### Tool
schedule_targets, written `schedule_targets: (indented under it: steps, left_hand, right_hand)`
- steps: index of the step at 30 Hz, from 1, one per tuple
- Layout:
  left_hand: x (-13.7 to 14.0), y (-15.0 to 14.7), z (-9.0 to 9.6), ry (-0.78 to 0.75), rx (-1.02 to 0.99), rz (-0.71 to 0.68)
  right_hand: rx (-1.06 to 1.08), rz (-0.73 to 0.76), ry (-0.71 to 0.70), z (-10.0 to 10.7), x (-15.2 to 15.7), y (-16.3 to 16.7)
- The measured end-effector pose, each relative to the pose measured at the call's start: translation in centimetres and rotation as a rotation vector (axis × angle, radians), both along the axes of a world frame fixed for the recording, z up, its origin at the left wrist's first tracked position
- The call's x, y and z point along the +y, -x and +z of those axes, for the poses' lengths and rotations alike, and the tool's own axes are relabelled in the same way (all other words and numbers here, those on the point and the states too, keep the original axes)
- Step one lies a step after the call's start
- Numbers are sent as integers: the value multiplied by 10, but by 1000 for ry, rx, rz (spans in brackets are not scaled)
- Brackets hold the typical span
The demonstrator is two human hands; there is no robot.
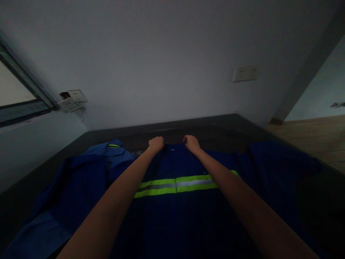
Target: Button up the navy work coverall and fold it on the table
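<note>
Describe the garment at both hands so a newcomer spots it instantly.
Below the pale wall is a dark table. Across its middle lies a dark blue garment, its far edge between the left hand and right hand. A broad yellow-green band crosses it; the lighter blue cloth at left shows only a small yellow-green strip.

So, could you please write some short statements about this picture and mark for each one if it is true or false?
1. The left hand and right hand are at the far edge of the dark blue garment. True.
2. The stripes on its front are red. False: the stripes are yellow-green with a greyish band between.
3. Lighter blue cloth shows to the left of the left hand. True.
4. The tabletop is white. False: the tabletop is dark.
5. A wall socket is farther right than the right hand. True.
</note>
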State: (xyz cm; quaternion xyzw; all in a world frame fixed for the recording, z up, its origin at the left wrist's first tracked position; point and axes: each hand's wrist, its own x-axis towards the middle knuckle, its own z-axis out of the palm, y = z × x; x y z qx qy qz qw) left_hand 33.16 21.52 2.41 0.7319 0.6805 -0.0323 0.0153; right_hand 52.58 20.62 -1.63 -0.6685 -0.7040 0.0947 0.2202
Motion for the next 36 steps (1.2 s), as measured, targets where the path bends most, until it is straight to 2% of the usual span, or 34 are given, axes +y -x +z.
schedule_targets:
  steps: [16,23,27,33,36]
  left_hand:
    - [10,9,-15,109,-56,-2]
    - [-3,-3,-30,7,-36,21]
    - [-8,-6,-39,-42,-76,65]
    - [-7,17,-28,-104,-179,96]
    - [-22,30,-24,-163,-201,40]
  right_hand:
    - [-107,61,24,-7,2,13]
    - [-152,70,-13,-8,-2,20]
    - [-162,83,-91,-2,-11,31]
    - [-110,254,-145,5,-9,60]
    - [-56,300,-110,0,0,72]
